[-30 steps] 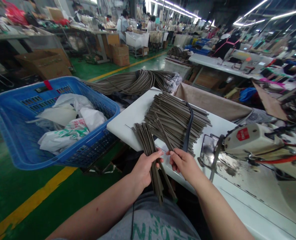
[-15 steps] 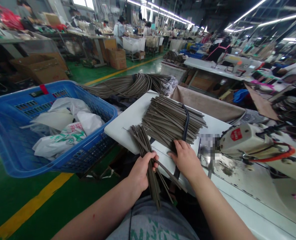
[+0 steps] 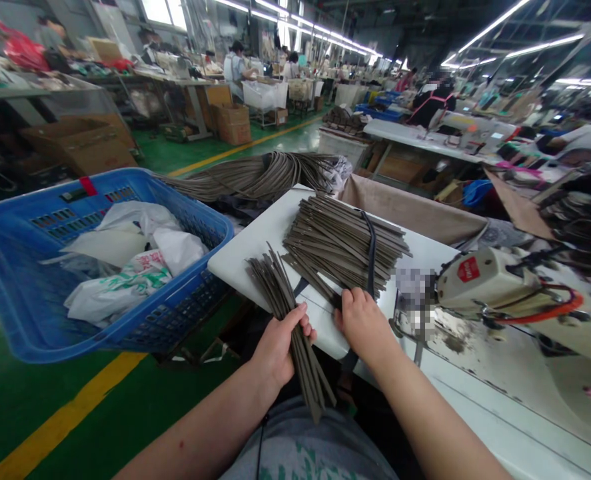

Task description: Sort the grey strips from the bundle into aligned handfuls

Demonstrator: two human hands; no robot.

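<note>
While a blue basket (image 3: 175, 300) fills the left side, white plastic bags (image 3: 120, 283) lie crumpled inside it, one printed in green and red. Just right of the basket, past its far corner, a long heap of brown-grey strips (image 3: 270, 179) curves behind the tabletop (image 3: 242, 253). The left hand (image 3: 278, 343) is closed around a bundle of strips (image 3: 276, 287), thumb across the top; the upper ends fan out over the tabletop's near-left edge, the lower ends hang toward the person's grey shirt (image 3: 310, 450). Next comes a pile of flat strips (image 3: 328, 240) on the tabletop, loosely side by side — a dark strap (image 3: 372, 257) crosses its right part. The right hand (image 3: 366, 327) rests at the pile's near edge, fingers curled over the ends of some strips — whether it pinches them, I cannot tell. Farther right stands a cream sewing machine (image 3: 500, 283) with a red label.
</note>
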